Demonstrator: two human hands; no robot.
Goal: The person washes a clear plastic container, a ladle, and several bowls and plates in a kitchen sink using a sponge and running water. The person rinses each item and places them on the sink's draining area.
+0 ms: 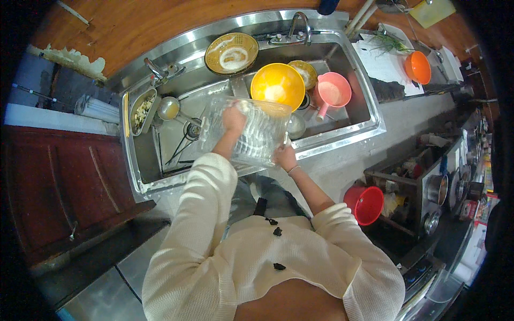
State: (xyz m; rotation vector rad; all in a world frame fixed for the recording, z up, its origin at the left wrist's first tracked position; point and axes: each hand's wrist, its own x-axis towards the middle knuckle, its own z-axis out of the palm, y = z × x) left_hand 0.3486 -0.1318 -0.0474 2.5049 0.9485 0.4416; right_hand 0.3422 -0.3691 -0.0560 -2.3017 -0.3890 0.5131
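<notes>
A clear plastic tray or container [261, 136], streaked with white suds, is held over the middle of the double sink. My right hand [286, 157] grips its near right edge. Pressed against the soapy surface is my left hand [234, 119], next to a pale, foamy thing that may be a sponge [244, 106]. Just beyond the tray, a yellow bowl [277, 85] partly hides a small yellow strainer [304, 73]. A pink dipper [334, 90] lies in the right basin. On the rear rim rests a yellow colander [231, 54] with suds in it.
The left basin holds a metal ladle or small pan [168, 108], a metal container with food scraps [143, 112] and dark thin utensils [178, 150]. Two faucets [301, 28] stand along the back. An orange bowl [417, 67] sits on the right counter, and a red bucket [363, 205] stands at lower right.
</notes>
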